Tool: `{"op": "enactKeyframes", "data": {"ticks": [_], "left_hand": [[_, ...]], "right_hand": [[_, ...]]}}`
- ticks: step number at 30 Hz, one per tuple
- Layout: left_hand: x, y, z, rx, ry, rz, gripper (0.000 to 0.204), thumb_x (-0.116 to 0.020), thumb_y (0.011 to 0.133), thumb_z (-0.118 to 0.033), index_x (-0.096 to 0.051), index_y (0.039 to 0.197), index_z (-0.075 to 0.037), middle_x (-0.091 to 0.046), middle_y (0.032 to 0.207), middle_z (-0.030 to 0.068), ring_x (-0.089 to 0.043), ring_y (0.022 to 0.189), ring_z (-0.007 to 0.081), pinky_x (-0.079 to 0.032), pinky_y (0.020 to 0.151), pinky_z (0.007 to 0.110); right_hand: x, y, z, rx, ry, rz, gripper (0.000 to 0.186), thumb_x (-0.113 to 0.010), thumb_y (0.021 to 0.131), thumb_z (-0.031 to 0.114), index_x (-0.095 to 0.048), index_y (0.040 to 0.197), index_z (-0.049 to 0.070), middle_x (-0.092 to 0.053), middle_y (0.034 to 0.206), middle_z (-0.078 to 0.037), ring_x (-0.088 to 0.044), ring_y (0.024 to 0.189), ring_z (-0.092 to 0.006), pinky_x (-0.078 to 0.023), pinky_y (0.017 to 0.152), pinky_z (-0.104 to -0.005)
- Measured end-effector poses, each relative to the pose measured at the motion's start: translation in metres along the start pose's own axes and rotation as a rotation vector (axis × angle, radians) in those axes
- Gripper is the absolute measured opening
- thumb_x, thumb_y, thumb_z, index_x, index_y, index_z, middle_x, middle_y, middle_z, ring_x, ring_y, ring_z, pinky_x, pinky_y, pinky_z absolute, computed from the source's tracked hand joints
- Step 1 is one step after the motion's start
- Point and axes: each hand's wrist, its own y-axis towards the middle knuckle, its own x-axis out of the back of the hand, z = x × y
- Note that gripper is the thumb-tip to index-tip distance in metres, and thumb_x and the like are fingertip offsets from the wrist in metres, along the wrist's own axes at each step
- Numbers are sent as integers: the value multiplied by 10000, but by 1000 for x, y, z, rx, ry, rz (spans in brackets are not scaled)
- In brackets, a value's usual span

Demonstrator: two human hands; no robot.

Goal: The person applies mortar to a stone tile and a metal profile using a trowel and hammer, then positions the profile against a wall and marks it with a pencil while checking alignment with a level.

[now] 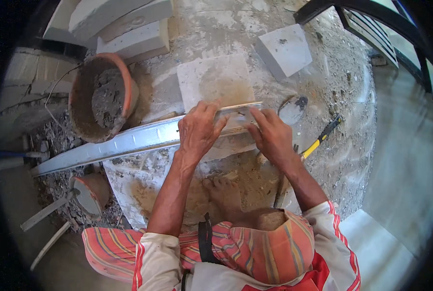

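A long silver metal channel [124, 144] lies diagonally across the middle, running down to the left. My left hand [199, 126] grips it near the right end, fingers curled over the upper edge. My right hand [272, 136] is at that end, thumb and index finger on or just beside the channel; whether they hold a small piece there is unclear. A pale stained slab [211, 72] lies beyond the channel, and another stained sheet [134, 189] lies below it. My bare foot [221, 194] is beneath my arms.
An orange-rimmed tub of grey mix [125, 89] and a smaller pot [88, 194] are at left. White blocks [129, 36] stand at top left, another block [286, 48] at top right. Right are a yellow-black handled tool [320, 138], a dusty oval object [293, 109] and black metal frames [347, 14].
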Motion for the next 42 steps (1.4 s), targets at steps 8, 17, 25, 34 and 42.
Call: {"op": "enactKeyframes", "data": {"ticks": [8, 17, 25, 34, 42], "left_hand": [[-19, -3, 16, -29, 239, 11, 163, -720, 778, -223, -664, 914, -152, -506, 772, 98, -612, 709, 288, -486, 540, 394], [-29, -7, 22, -120, 293, -174, 102, -639, 741, -126, -622, 837, -96, -481, 747, 67, -582, 662, 223, -497, 514, 346], [-29, -6, 22, -110, 335, -157, 104, -623, 730, -107, -626, 830, -78, -503, 761, 76, -595, 693, 223, -516, 539, 327], [-35, -7, 25, -121, 292, -204, 62, -641, 763, -118, -579, 766, -114, -482, 729, 69, -585, 636, 242, -489, 484, 370], [-29, -5, 25, -102, 319, -137, 60, -588, 734, -95, -589, 787, -67, -499, 755, 82, -589, 679, 234, -525, 539, 341]], "right_hand": [[-27, 24, -23, 204, -136, 127, 169, -657, 834, 231, -541, 853, 110, -511, 768, -72, -610, 695, -252, -502, 546, -377], [-33, 24, 3, 77, -280, 159, 227, -633, 881, 258, -542, 770, 82, -516, 701, -72, -610, 559, -247, -476, 450, -364], [-46, 25, 12, 188, -472, 272, 164, -575, 891, 196, -548, 794, 66, -530, 718, -102, -627, 581, -247, -510, 488, -360], [-19, 27, -8, 51, -266, 159, 143, -622, 873, 222, -576, 803, 106, -556, 725, -71, -615, 588, -251, -492, 485, -379], [-6, 30, -12, 77, -206, 247, 160, -652, 845, 219, -563, 781, 103, -546, 697, -75, -624, 581, -232, -488, 479, -389]]}}
